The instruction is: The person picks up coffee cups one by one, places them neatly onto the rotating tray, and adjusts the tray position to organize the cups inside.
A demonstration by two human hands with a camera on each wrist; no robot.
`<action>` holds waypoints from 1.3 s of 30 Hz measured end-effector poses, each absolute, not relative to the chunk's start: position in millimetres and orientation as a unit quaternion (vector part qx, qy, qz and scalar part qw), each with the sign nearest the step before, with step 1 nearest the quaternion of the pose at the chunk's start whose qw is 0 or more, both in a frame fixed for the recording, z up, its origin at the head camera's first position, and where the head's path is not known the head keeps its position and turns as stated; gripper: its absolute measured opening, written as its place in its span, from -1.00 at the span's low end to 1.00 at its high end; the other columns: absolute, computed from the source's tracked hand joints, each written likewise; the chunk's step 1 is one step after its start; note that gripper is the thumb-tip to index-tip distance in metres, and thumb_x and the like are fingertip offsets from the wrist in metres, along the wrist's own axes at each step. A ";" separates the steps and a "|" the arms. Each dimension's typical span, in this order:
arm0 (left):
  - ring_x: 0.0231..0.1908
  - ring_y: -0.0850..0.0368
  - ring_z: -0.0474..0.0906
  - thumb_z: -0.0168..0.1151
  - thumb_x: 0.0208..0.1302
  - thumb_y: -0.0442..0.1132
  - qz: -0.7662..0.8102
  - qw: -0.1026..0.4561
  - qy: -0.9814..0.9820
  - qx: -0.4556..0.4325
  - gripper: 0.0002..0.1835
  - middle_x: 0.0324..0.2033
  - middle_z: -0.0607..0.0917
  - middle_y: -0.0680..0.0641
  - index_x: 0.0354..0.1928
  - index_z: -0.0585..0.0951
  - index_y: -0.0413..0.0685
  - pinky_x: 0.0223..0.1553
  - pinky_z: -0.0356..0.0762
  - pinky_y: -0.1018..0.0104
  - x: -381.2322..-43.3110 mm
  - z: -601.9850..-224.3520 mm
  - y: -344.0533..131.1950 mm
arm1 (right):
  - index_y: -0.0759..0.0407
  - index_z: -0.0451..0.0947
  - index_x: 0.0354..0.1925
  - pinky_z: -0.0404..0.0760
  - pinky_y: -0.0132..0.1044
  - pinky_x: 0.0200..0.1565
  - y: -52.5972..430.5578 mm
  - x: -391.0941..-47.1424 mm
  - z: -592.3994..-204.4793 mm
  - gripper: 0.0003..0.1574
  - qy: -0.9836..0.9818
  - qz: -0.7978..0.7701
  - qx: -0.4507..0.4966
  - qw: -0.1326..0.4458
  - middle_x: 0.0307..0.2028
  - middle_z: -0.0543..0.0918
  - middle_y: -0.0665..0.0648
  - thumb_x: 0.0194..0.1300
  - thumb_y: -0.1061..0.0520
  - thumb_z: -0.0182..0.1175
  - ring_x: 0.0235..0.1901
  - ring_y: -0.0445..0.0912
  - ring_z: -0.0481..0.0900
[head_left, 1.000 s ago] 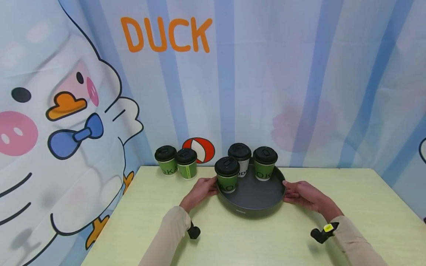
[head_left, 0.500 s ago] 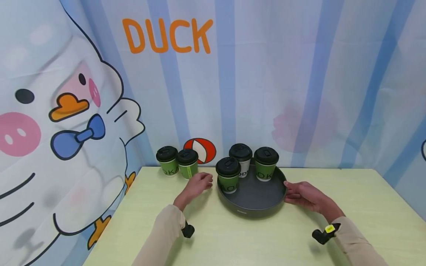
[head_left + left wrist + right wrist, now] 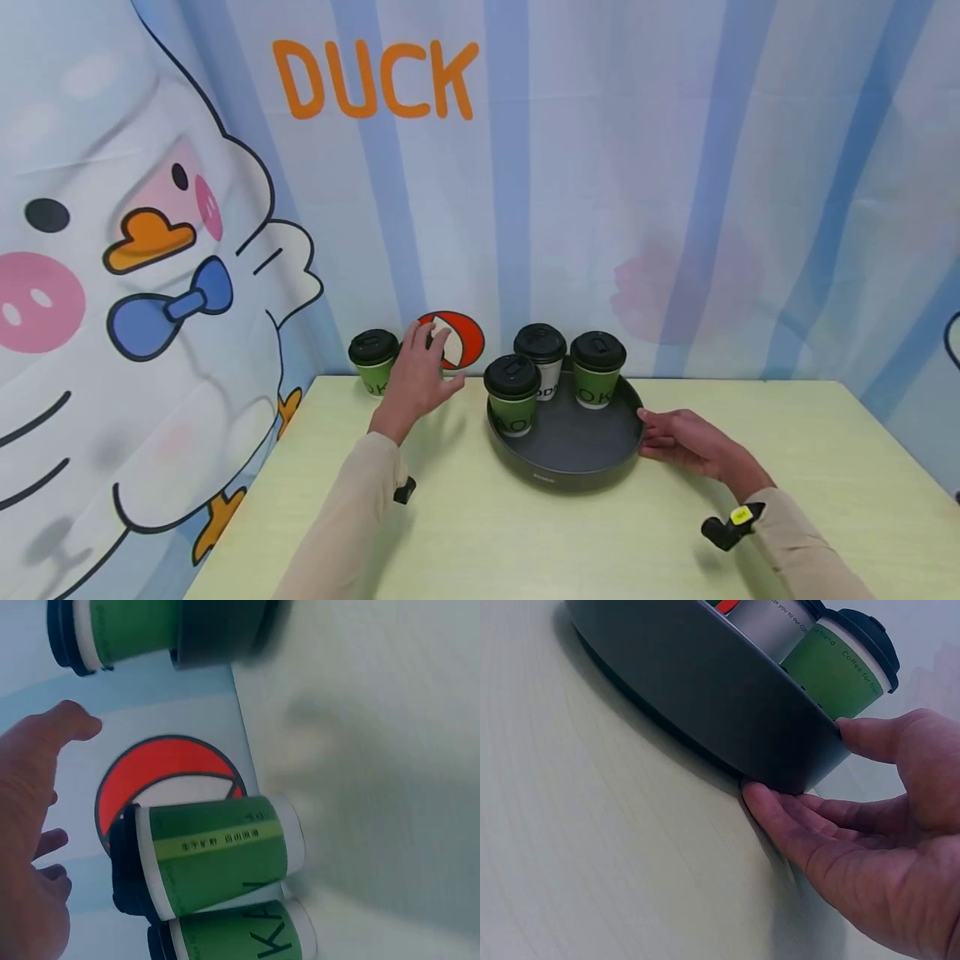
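My left hand (image 3: 415, 379) is raised with fingers spread in front of a lidded green coffee cup (image 3: 202, 851), which it mostly hides in the head view. In the left wrist view, thumb and fingers stand apart from that cup's black lid. Close beside it is another green coffee cup (image 3: 373, 362). My right hand (image 3: 686, 442) grips the right edge of a dark grey round pan (image 3: 581, 442), thumb at the rim and fingers at the underside. Inside the pan stand a green cup (image 3: 513, 408) at front left, a white cup (image 3: 550, 379) behind it and a green cup (image 3: 597, 385) at back right.
The pale wooden table (image 3: 510, 542) ends at a blue striped curtain (image 3: 570, 208) with a duck print. A red and white ball printed on the curtain shows behind my left hand. Small black wrist cameras are strapped at both wrists.
My left hand has let go of the pan's left edge and moved left and back to the green cup, its fingers spreading. The right hand has stayed on the pan.
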State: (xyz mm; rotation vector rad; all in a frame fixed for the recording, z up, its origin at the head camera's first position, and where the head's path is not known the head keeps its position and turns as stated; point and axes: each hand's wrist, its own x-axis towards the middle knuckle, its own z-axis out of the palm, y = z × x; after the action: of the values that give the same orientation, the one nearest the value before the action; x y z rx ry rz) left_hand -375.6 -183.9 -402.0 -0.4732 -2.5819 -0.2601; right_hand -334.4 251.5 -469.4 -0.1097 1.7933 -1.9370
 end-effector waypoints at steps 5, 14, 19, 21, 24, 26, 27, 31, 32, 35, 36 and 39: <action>0.38 -0.30 -0.07 0.29 0.07 0.26 0.025 0.193 -0.971 -0.136 -0.05 0.37 0.13 -0.31 0.41 0.21 -0.07 0.39 -0.07 -0.09 -389.2 -400.0 -193.2 | 0.50 0.30 0.09 0.54 -0.12 0.09 250.3 -335.5 -470.8 -0.46 0.651 -0.714 -0.041 0.254 -0.15 0.50 0.22 0.46 0.03 0.03 -0.15 -0.06 0.60; 0.36 -0.32 -0.01 0.24 0.05 0.37 0.058 0.137 -0.984 -0.100 -0.01 0.34 0.21 -0.36 0.42 0.21 -0.04 0.40 -0.27 -0.15 -405.5 -395.5 -203.3 | 0.52 0.30 0.10 0.54 -0.11 0.09 248.2 -334.8 -470.5 -0.44 0.652 -0.716 -0.039 0.246 -0.15 0.50 0.24 0.45 0.02 0.04 -0.14 -0.04 0.60; 0.38 -0.32 -0.03 0.21 0.07 0.37 0.056 0.121 -0.987 -0.092 -0.05 0.27 0.34 -0.37 0.38 0.28 -0.06 0.40 -0.30 -0.13 -408.1 -395.5 -203.6 | 0.52 0.31 0.11 0.55 -0.11 0.08 246.9 -335.0 -471.0 -0.44 0.645 -0.722 -0.033 0.248 -0.13 0.52 0.25 0.45 0.03 0.06 -0.14 -0.04 0.61; 0.36 -0.31 0.02 0.24 0.08 0.34 0.056 0.128 -0.985 -0.102 -0.11 0.22 0.39 -0.37 0.33 0.34 -0.09 0.41 -0.26 -0.11 -408.2 -396.8 -202.9 | 0.52 0.30 0.13 0.55 -0.11 0.08 247.3 -335.0 -471.2 -0.43 0.646 -0.721 -0.033 0.248 -0.12 0.52 0.26 0.45 0.03 0.05 -0.13 -0.04 0.62; 0.27 -0.27 0.14 0.27 0.11 0.27 0.050 0.145 -0.980 -0.128 -0.22 0.13 0.43 -0.34 0.21 0.43 -0.14 0.39 -0.06 -0.07 -407.7 -399.7 -200.7 | 0.53 0.29 0.13 0.54 -0.12 0.08 247.9 -335.1 -471.1 -0.41 0.647 -0.721 -0.029 0.245 -0.12 0.52 0.26 0.43 0.02 0.07 -0.13 -0.03 0.62; 0.18 -0.21 0.21 0.26 0.13 0.23 0.039 0.151 -0.977 -0.145 -0.30 0.05 0.43 -0.29 0.15 0.46 -0.13 0.33 0.13 -0.02 -407.5 -402.3 -198.7 | 0.53 0.28 0.13 0.55 -0.12 0.08 248.2 -334.9 -470.8 -0.39 0.649 -0.720 -0.027 0.242 -0.13 0.52 0.26 0.43 0.02 0.08 -0.13 -0.03 0.62; 0.14 -0.18 0.22 0.24 0.15 0.23 0.033 0.152 -0.976 -0.151 -0.33 0.02 0.42 -0.27 0.13 0.47 -0.13 0.27 0.22 0.00 -407.3 -403.6 -197.6 | 0.52 0.28 0.12 0.55 -0.13 0.07 248.2 -334.8 -470.7 -0.39 0.649 -0.721 -0.023 0.240 -0.14 0.53 0.26 0.42 0.01 0.10 -0.13 -0.03 0.62; -0.02 -0.09 0.34 0.17 0.17 0.25 0.018 0.148 -0.975 -0.166 -0.36 -0.01 0.40 -0.22 0.13 0.47 -0.06 -0.02 0.50 0.07 -405.9 -408.6 -193.6 | 0.52 0.29 0.11 0.56 -0.12 0.06 249.6 -334.9 -472.0 -0.40 0.650 -0.721 -0.022 0.239 -0.14 0.53 0.26 0.42 0.02 0.09 -0.13 -0.02 0.63; -0.05 -0.08 0.36 0.15 0.17 0.26 0.017 0.146 -0.975 -0.168 -0.36 0.00 0.39 -0.21 0.14 0.46 -0.03 -0.08 0.53 0.07 -405.8 -409.6 -192.7 | 0.52 0.29 0.11 0.56 -0.12 0.06 249.9 -334.9 -472.3 -0.41 0.649 -0.722 -0.021 0.239 -0.14 0.53 0.26 0.42 0.02 0.10 -0.14 -0.02 0.63; -0.16 -0.07 0.42 0.14 0.16 0.28 0.007 0.141 -0.976 -0.166 -0.35 0.02 0.38 -0.19 0.16 0.45 0.02 -0.24 0.59 0.04 -405.7 -411.7 -191.0 | 0.51 0.31 0.09 0.56 -0.13 0.06 250.4 -334.7 -472.2 -0.43 0.647 -0.724 -0.020 0.238 -0.16 0.52 0.25 0.42 0.03 0.10 -0.15 -0.03 0.63; -0.18 -0.07 0.42 0.14 0.16 0.29 0.002 0.138 -0.977 -0.163 -0.35 0.03 0.37 -0.18 0.16 0.44 0.04 -0.26 0.59 0.03 -405.9 -412.3 -190.8 | 0.51 0.31 0.08 0.56 -0.13 0.06 250.4 -334.6 -472.0 -0.43 0.647 -0.724 -0.020 0.238 -0.17 0.53 0.25 0.42 0.03 0.10 -0.15 -0.03 0.63; -0.18 -0.10 0.43 0.17 0.15 0.27 -0.017 0.135 -0.978 -0.158 -0.36 0.06 0.36 -0.17 0.16 0.44 0.06 -0.28 0.59 -0.01 -406.1 -413.7 -190.9 | 0.52 0.30 0.09 0.56 -0.12 0.06 250.2 -334.1 -471.9 -0.42 0.646 -0.724 -0.022 0.239 -0.16 0.52 0.25 0.42 0.02 0.09 -0.15 -0.03 0.63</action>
State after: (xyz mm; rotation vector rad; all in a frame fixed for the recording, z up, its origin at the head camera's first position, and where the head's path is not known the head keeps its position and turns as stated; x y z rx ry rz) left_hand -406.1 -190.9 -413.7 -0.4582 -2.8333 -0.0497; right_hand -334.1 250.2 -471.9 -0.0592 1.7704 -1.9841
